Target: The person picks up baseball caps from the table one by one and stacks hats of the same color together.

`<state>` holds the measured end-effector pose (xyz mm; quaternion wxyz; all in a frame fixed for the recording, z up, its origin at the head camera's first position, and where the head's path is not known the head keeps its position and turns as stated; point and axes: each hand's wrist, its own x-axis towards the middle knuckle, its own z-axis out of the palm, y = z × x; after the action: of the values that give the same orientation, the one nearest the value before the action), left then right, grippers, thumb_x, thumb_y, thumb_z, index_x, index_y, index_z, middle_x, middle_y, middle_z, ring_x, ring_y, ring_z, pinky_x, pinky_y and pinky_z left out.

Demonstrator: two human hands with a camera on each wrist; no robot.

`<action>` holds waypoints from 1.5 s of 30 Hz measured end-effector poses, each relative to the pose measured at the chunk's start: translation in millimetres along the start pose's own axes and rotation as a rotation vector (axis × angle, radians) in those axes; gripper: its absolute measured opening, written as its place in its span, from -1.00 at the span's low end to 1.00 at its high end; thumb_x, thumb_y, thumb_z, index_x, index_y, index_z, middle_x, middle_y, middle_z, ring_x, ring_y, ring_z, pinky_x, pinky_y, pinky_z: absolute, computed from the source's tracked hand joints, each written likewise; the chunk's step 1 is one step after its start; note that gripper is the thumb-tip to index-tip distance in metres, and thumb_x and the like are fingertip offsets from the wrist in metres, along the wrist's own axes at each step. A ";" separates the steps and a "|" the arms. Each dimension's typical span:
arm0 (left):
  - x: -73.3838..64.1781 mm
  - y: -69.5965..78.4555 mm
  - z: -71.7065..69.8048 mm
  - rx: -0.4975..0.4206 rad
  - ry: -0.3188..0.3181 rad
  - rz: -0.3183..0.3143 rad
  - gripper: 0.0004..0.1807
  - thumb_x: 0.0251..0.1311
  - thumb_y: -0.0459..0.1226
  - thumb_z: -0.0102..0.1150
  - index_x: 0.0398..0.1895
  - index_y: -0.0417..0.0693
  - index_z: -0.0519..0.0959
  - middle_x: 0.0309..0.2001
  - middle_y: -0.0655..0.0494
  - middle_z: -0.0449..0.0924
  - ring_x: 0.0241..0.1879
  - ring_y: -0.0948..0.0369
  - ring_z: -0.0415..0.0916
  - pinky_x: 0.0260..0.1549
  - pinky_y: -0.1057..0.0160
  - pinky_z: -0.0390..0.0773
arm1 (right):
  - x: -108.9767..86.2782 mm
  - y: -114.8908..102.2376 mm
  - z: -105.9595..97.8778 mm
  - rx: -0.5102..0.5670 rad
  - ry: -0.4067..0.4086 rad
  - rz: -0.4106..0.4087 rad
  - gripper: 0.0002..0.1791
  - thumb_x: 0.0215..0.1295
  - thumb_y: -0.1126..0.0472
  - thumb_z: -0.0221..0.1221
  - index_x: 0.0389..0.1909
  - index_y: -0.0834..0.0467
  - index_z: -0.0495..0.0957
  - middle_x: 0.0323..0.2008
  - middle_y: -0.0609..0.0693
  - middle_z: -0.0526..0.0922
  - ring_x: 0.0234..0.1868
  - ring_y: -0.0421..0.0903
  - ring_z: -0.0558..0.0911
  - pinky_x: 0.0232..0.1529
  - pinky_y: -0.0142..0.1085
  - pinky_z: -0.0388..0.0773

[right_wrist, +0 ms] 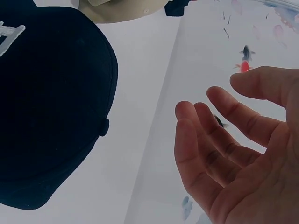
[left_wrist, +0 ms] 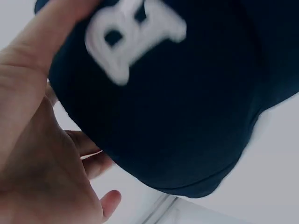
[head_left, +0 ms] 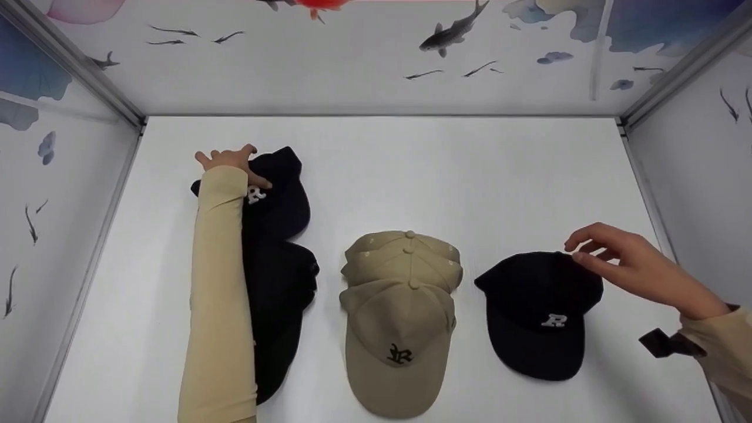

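Observation:
At the back left in the head view, my left hand (head_left: 226,160) holds a navy baseball cap (head_left: 285,191) with a white R on its front. The left wrist view has the thumb lying over the front of this cap (left_wrist: 187,102) beside the letter, while other fingers reach round its edge. My right hand (head_left: 625,261) hovers near the crown of another navy cap (head_left: 537,294), also marked with a white R. Seen from the right wrist, that hand (right_wrist: 233,144) has loosely bent, separated fingers and nothing in them.
Black caps (head_left: 282,311) lie front left, partly hidden by my left sleeve (head_left: 220,294). Three overlapping beige caps (head_left: 399,329) sit in the middle, brims toward me. Painted panels (head_left: 364,64) enclose the white table (head_left: 446,170) at the back and sides.

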<state>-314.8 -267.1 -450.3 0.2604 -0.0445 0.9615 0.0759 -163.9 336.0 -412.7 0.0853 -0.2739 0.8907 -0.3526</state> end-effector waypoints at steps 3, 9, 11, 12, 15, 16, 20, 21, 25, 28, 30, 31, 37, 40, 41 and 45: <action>-3.7 -2.4 -2.9 -0.010 -0.052 -0.017 0.03 0.12 0.23 0.16 0.50 -0.08 -0.02 0.29 -0.46 0.21 0.30 -0.39 -0.04 0.19 -0.31 -0.17 | -3.8 1.2 0.4 -0.008 -0.004 0.004 -0.72 0.22 0.53 0.18 -0.12 0.16 0.55 -0.17 -0.03 0.60 -0.20 -0.30 0.60 -0.23 -0.51 0.46; 6.0 -12.6 -6.2 -0.064 -0.083 -0.028 0.11 0.14 0.33 0.00 0.48 -0.27 -0.06 0.41 -0.44 -0.04 0.36 -0.40 -0.27 0.21 -0.32 -0.21 | -10.3 3.1 -0.9 0.002 0.004 0.027 -0.73 0.23 0.53 0.18 -0.12 0.18 0.55 -0.16 -0.04 0.59 -0.19 -0.31 0.60 -0.23 -0.52 0.46; 15.2 -16.6 -6.8 -0.080 -0.054 -0.015 0.14 0.12 0.36 -0.02 0.47 -0.32 -0.06 0.39 -0.46 -0.04 0.36 -0.40 -0.28 0.21 -0.34 -0.24 | -12.2 3.7 -1.4 0.025 0.005 0.044 -0.74 0.24 0.52 0.17 -0.11 0.18 0.55 -0.16 -0.04 0.59 -0.18 -0.31 0.60 -0.23 -0.52 0.46; 19.9 -17.3 -7.5 -0.088 -0.037 -0.004 0.15 0.11 0.37 -0.02 0.46 -0.34 -0.05 0.38 -0.49 -0.03 0.36 -0.41 -0.29 0.20 -0.36 -0.25 | -13.0 3.8 -1.6 0.040 0.005 0.054 -0.74 0.25 0.52 0.16 -0.10 0.19 0.55 -0.15 -0.03 0.59 -0.18 -0.31 0.60 -0.23 -0.51 0.46; 31.3 -13.8 -11.4 -0.111 0.030 0.054 0.14 0.10 0.37 0.00 0.43 -0.36 -0.01 0.31 -0.53 0.06 0.33 -0.40 -0.19 0.15 -0.40 -0.22 | -16.0 4.0 -1.8 0.084 0.003 0.081 -0.76 0.27 0.51 0.15 -0.09 0.21 0.54 -0.13 0.01 0.59 -0.16 -0.30 0.59 -0.24 -0.51 0.47; 33.8 -10.7 -13.1 -0.123 0.052 0.081 0.12 0.11 0.35 0.01 0.42 -0.37 0.00 0.29 -0.53 0.09 0.30 -0.40 -0.14 0.13 -0.39 -0.20 | -17.1 4.0 -1.9 0.092 0.002 0.084 -0.76 0.28 0.52 0.14 -0.09 0.22 0.54 -0.12 0.01 0.59 -0.15 -0.30 0.59 -0.25 -0.51 0.47; 34.9 10.7 -22.4 -0.214 0.133 0.206 -0.07 0.29 0.14 -0.03 0.39 -0.43 -0.02 0.28 -0.50 0.14 0.26 -0.36 0.01 0.11 -0.33 -0.15 | -21.0 3.5 -2.9 0.157 -0.022 0.109 -0.77 0.32 0.52 0.08 -0.06 0.27 0.52 -0.09 0.05 0.58 -0.17 -0.23 0.62 -0.27 -0.46 0.50; 34.5 16.7 -24.6 -0.243 0.144 0.242 -0.13 0.33 0.07 -0.07 0.39 -0.44 -0.03 0.30 -0.49 0.12 0.28 -0.35 0.02 0.14 -0.32 -0.16 | -21.8 3.3 -3.3 0.176 -0.031 0.119 -0.78 0.34 0.51 0.07 -0.04 0.28 0.51 -0.08 0.06 0.57 -0.17 -0.21 0.62 -0.26 -0.45 0.51; 30.9 45.4 -32.1 -0.330 0.179 0.371 -0.39 0.40 -0.16 -0.18 0.31 -0.44 0.03 0.30 -0.45 0.16 0.30 -0.27 0.12 0.24 -0.19 0.01 | -24.5 1.4 -5.6 0.230 -0.051 0.161 -0.80 0.40 0.46 0.02 -0.02 0.32 0.49 -0.06 0.14 0.56 -0.17 -0.12 0.62 -0.22 -0.41 0.53; 28.2 70.7 -35.5 -0.341 0.250 0.452 -0.54 0.37 -0.25 -0.20 0.19 -0.43 0.13 0.18 -0.39 0.29 0.19 -0.23 0.26 0.16 -0.14 0.21 | -26.4 -0.2 -6.7 0.252 -0.043 0.196 -0.81 0.42 0.42 0.02 -0.02 0.32 0.49 -0.03 0.19 0.54 -0.16 -0.10 0.61 -0.21 -0.40 0.52; 24.7 87.5 -37.6 -0.330 0.311 0.488 -0.58 0.36 -0.28 -0.21 0.15 -0.42 0.16 0.12 -0.35 0.33 0.13 -0.20 0.30 0.11 -0.13 0.22 | -26.6 -0.6 -6.7 0.281 -0.041 0.218 -0.81 0.44 0.39 0.01 0.00 0.33 0.48 -0.01 0.17 0.52 -0.15 -0.09 0.61 -0.20 -0.39 0.51; 22.7 95.5 -38.5 -0.323 0.342 0.505 -0.60 0.35 -0.30 -0.20 0.14 -0.41 0.18 0.09 -0.34 0.35 0.09 -0.19 0.31 0.08 -0.13 0.23 | -26.4 -0.5 -6.6 0.302 -0.039 0.229 -0.80 0.45 0.38 0.01 0.00 0.33 0.48 0.01 0.16 0.52 -0.14 -0.09 0.61 -0.18 -0.39 0.51; 3.4 140.8 -41.8 -0.318 0.467 0.636 -0.71 0.43 -0.34 -0.12 0.10 -0.34 0.23 0.03 -0.23 0.40 0.04 -0.09 0.33 -0.02 -0.03 0.25 | -23.8 3.4 -7.6 0.374 0.001 0.257 -0.78 0.46 0.37 -0.01 0.04 0.31 0.47 0.03 0.05 0.51 -0.14 -0.05 0.61 -0.16 -0.37 0.53; -7.7 167.2 -40.0 -0.324 0.487 0.745 -0.74 0.42 -0.35 -0.06 0.06 -0.32 0.27 0.00 -0.19 0.42 0.04 -0.05 0.34 0.00 -0.01 0.27 | -26.0 3.6 -11.8 0.372 0.032 0.275 -0.76 0.47 0.37 -0.03 0.07 0.31 0.47 0.04 0.04 0.50 -0.16 -0.06 0.60 -0.17 -0.37 0.53; -12.2 176.7 -39.1 -0.319 0.483 0.789 -0.75 0.42 -0.35 -0.05 0.05 -0.32 0.28 0.00 -0.18 0.43 0.03 -0.04 0.35 0.02 0.00 0.29 | -27.5 3.4 -13.7 0.372 0.037 0.286 -0.75 0.48 0.36 -0.04 0.08 0.30 0.46 0.06 0.03 0.49 -0.15 -0.08 0.60 -0.16 -0.37 0.52; -39.5 216.1 -35.3 -0.261 0.428 0.991 -0.71 0.41 -0.31 0.00 0.06 -0.32 0.31 -0.05 -0.15 0.50 -0.05 -0.01 0.45 -0.01 0.06 0.38 | -32.7 2.6 -23.6 0.338 0.068 0.303 -0.72 0.49 0.35 -0.06 0.13 0.27 0.44 0.10 -0.03 0.48 -0.14 -0.15 0.60 -0.15 -0.41 0.51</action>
<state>-325.3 -58.5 -373.6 -0.0153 0.3666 0.8816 0.2969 -145.9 369.2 -398.4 0.1521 -0.1068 0.8524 -0.4888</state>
